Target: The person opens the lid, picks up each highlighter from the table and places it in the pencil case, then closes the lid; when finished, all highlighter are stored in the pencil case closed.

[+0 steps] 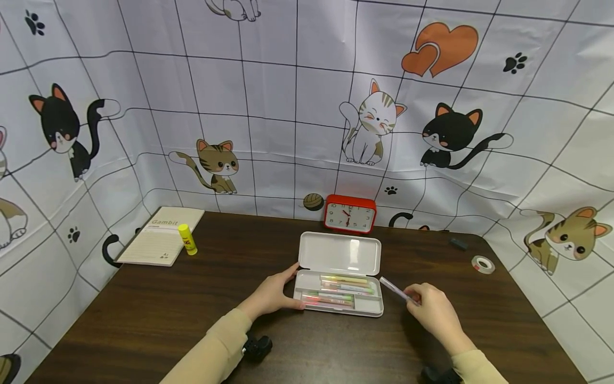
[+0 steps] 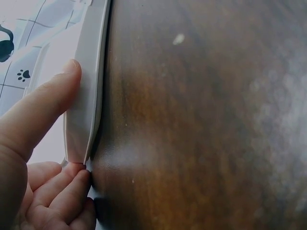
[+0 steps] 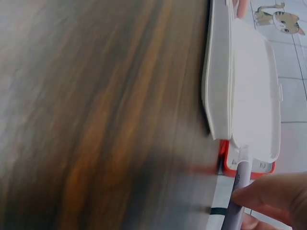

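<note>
A white pencil case (image 1: 374, 306) lies open on the table, its lid (image 1: 339, 254) folded back. Several colored pens (image 1: 331, 300) lie in its two compartments. My left hand (image 1: 271, 292) grips the left end of the case; the left wrist view shows the thumb along its front wall and the fingers round the corner. My right hand (image 1: 434, 312), off the right end, pinches a pale purple pen (image 1: 394, 289) between thumb and fingers. That pen (image 3: 242, 175) has a clear cap that points toward the case in the right wrist view.
Behind the case stands a red clock (image 1: 350, 214) against the cat-print curtain. A notepad (image 1: 163, 234) and a yellow glue stick (image 1: 187, 239) are at the back left. At the back right are a tape roll (image 1: 483, 265) and a small dark eraser-like block (image 1: 458, 244).
</note>
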### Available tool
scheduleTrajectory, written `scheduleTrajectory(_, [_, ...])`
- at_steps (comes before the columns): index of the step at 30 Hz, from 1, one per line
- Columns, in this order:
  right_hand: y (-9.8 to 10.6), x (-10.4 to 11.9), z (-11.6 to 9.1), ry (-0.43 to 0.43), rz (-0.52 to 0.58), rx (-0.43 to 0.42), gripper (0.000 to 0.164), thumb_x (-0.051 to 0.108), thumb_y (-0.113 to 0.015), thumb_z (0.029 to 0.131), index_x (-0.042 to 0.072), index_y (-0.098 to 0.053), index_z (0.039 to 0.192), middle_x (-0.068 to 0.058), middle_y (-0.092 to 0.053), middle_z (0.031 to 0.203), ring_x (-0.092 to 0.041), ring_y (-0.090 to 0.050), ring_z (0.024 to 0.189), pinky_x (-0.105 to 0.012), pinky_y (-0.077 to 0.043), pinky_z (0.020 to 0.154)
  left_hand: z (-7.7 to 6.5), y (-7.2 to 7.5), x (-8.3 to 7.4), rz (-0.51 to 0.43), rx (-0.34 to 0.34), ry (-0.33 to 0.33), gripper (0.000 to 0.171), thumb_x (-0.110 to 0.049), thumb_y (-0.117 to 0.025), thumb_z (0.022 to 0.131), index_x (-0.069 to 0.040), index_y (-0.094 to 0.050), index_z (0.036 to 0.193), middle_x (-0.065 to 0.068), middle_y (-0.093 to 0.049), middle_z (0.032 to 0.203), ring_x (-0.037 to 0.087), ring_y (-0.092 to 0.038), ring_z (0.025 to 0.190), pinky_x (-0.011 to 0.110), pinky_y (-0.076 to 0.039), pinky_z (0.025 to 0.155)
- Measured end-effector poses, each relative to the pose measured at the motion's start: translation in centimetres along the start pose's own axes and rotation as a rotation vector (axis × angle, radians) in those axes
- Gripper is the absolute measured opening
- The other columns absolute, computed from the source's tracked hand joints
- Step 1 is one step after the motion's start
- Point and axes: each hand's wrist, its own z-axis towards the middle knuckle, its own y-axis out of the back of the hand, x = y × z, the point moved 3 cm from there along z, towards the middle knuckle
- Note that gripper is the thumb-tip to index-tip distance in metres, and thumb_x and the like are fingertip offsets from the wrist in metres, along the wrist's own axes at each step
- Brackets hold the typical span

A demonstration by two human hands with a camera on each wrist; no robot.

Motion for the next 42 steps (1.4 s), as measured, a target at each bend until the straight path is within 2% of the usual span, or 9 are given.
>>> scheduleTrajectory(9, [-0.7, 1.8, 0.8, 0.031, -0.007, -0.019, 0.016, 0.002, -0.07, 0.073, 0.01, -0.072, 0.086, 0.003, -0.05, 0.071, -0.012, -0.044, 0.064, -0.028, -0.037, 0.055, 0.0, 0.0, 0.1, 0.003, -0.006, 0.001, 0.103, -0.041, -0.082, 0.071, -0.008, -0.025, 0.151, 0.018, -0.047, 0.141, 0.034, -0.044, 0.131, 0.052, -0.035, 0.105])
scheduleTrajectory(16, [-1.3, 3.1, 1.2, 0.03, -0.005, 0.016, 0.014, 0.004, -0.071, 0.076, 0.012, -0.073, 0.087, 0.003, -0.054, 0.074, -0.012, -0.047, 0.066, -0.029, -0.04, 0.057, 0.1, 0.1, 0.1, 0.001, -0.007, 0.008, 0.103, -0.041, -0.082, 0.071, -0.009, -0.025, 0.151, 0.018, -0.047, 0.141, 0.034, -0.044, 0.131, 0.053, -0.035, 0.105])
scheduleTrajectory(24, [-2.1, 4.9, 1.4, 0.076, -0.015, 0.024, 0.016, 0.004, -0.073, 0.075, 0.014, -0.073, 0.087, 0.005, -0.054, 0.074, -0.01, -0.045, 0.068, -0.029, -0.04, 0.059, 0.0, 0.2, 0.1, 0.0, -0.006, 0.016, 0.104, -0.042, -0.082, 0.071, -0.009, -0.025, 0.151, 0.019, -0.047, 0.141, 0.035, -0.043, 0.131, 0.053, -0.035, 0.105])
scheduleTrajectory(34, [-3.6, 7.0, 1.5, 0.177, 0.017, -0.048, 0.017, 0.004, -0.076, 0.069, 0.018, -0.072, 0.079, 0.009, -0.056, 0.074, -0.009, -0.051, 0.069, -0.028, -0.044, 0.057, 0.0, 0.1, -0.3, 0.009, -0.004, 0.001, 0.103, -0.041, -0.082, 0.071, -0.008, -0.026, 0.151, 0.018, -0.047, 0.141, 0.034, -0.044, 0.131, 0.052, -0.035, 0.105])
scheduleTrajectory(42, [-4.5, 9.0, 1.9, 0.192, 0.016, -0.002, 0.016, 0.003, -0.075, 0.071, 0.017, -0.072, 0.079, 0.008, -0.057, 0.076, -0.011, -0.055, 0.075, -0.03, -0.047, 0.063, -0.1, 0.2, -0.2, 0.004, -0.006, 0.003, 0.103, -0.04, -0.083, 0.071, -0.008, -0.026, 0.151, 0.018, -0.047, 0.141, 0.034, -0.044, 0.13, 0.052, -0.035, 0.105])
